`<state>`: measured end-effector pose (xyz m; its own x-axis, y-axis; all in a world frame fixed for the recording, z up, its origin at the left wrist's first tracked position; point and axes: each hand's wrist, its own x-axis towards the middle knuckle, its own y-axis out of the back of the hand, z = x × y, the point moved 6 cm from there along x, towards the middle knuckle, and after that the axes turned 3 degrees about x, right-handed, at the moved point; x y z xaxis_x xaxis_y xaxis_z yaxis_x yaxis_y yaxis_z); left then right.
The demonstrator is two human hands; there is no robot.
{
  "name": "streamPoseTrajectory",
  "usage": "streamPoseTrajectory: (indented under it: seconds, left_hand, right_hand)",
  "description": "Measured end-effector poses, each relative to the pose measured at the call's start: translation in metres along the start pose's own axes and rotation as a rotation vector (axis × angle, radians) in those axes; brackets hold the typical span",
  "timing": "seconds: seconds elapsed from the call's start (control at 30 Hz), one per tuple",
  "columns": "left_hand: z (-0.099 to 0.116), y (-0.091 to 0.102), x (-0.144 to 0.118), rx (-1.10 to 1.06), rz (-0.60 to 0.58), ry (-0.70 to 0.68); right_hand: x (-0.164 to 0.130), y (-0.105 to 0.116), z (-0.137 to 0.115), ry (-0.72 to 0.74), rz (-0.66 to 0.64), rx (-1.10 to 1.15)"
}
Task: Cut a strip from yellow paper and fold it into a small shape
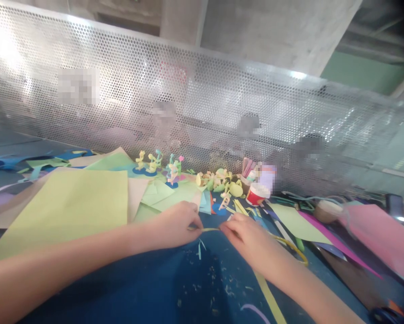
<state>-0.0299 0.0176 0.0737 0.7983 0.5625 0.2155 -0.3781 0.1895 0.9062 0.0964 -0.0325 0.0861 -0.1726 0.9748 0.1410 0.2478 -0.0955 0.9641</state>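
Cluttered blue table (175, 288): left hand (175, 225) and right hand (247, 236), fingertips pinched closed on thin yellow paper strip (211, 229) stretched between. Feather-light, floppy, easily torn, probably; best gripped near ends, gently.

My table (175, 288) is blue, littered with paper scraps (218, 281). A big lime sheet (70, 211) lies at my left, pink paper (380, 234) at my right. Along the mesh stand little paper figures (151, 164), and a red cup (256, 194) sits near them.
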Motion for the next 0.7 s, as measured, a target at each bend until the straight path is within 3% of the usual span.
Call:
streamPoseTrajectory:
  seconds: [0.27,0.47,0.57,0.7]
  left_hand:
    - [-0.011,-0.009,0.003,-0.087,0.000,0.034]
    - [-0.013,-0.008,0.004,-0.164,-0.009,0.061]
    - [-0.012,-0.008,0.006,-0.254,-0.024,0.078]
    - [-0.014,-0.010,0.010,-0.410,-0.028,0.110]
  right_hand:
    - [-0.005,-0.014,0.004,-0.061,-0.156,0.126]
    - [-0.004,-0.007,0.001,-0.043,-0.002,0.154]
    - [-0.003,-0.007,0.002,-0.080,-0.037,0.288]
    - [-0.003,-0.014,0.002,-0.136,-0.187,0.614]
